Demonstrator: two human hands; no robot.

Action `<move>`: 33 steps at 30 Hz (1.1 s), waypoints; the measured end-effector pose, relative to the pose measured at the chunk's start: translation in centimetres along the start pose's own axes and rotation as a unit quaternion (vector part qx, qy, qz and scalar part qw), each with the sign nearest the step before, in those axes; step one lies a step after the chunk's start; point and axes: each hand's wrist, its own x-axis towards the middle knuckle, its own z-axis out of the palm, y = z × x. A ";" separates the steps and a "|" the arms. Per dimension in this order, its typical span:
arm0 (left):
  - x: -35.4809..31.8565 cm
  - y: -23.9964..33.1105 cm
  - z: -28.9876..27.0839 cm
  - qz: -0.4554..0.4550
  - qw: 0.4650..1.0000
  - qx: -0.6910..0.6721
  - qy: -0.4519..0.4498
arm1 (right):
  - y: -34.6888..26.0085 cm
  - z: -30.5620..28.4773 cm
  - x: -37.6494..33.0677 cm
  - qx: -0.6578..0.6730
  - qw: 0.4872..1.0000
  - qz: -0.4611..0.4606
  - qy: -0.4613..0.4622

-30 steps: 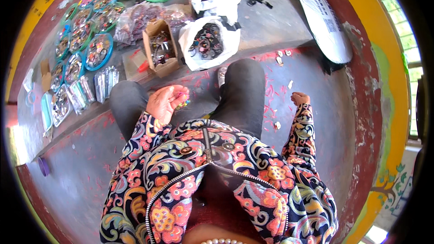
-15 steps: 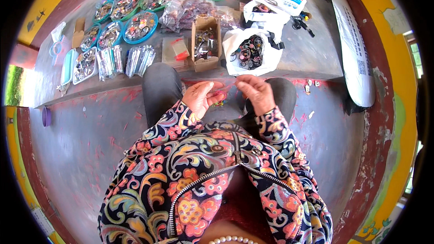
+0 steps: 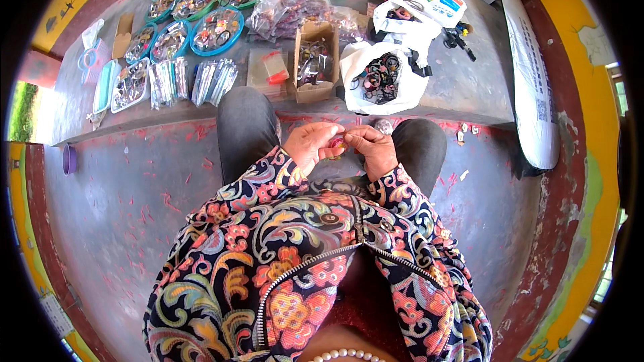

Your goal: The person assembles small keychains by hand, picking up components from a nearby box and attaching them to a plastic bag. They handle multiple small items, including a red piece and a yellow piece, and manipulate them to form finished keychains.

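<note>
My left hand (image 3: 310, 145) and my right hand (image 3: 373, 150) meet in front of my knees. Between them sits a small pink and multicoloured piece (image 3: 338, 143), perhaps in clear plastic; its kind is too small to tell. The left thumb and fingers close on it. At its upper edge my right thumb and forefinger pinch together, and what lies in that pinch is hidden. Beyond my hands, on the raised ledge, a white plastic bag (image 3: 355, 90) holds dark hair ties (image 3: 380, 79). To its left stands an open cardboard box (image 3: 314, 96) with small packets inside.
Round basins (image 3: 218, 30) of small trinkets crowd the ledge's far left. Bundles of clear packets (image 3: 213, 82) and a white tray (image 3: 131, 85) lie nearer. A long white wrapped roll (image 3: 530, 80) leans at the right. A purple cup (image 3: 70, 159) stands at left; red scraps litter the floor.
My right hand has come down and left to meet my left hand at the small colourful piece. They were apart before. The whole view has shifted slightly.
</note>
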 end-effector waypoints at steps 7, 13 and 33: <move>-0.2 0.0 0.3 0.009 0.990 0.121 0.072 | -0.3 0.3 -0.1 -0.010 1.000 0.006 0.003; -0.1 -0.1 0.0 0.020 0.993 0.098 0.056 | -0.3 0.4 -0.2 -0.023 1.000 -0.005 0.005; -0.3 0.7 -0.4 -0.046 0.999 0.019 0.013 | -0.3 -0.2 -0.3 0.022 0.998 0.035 -0.044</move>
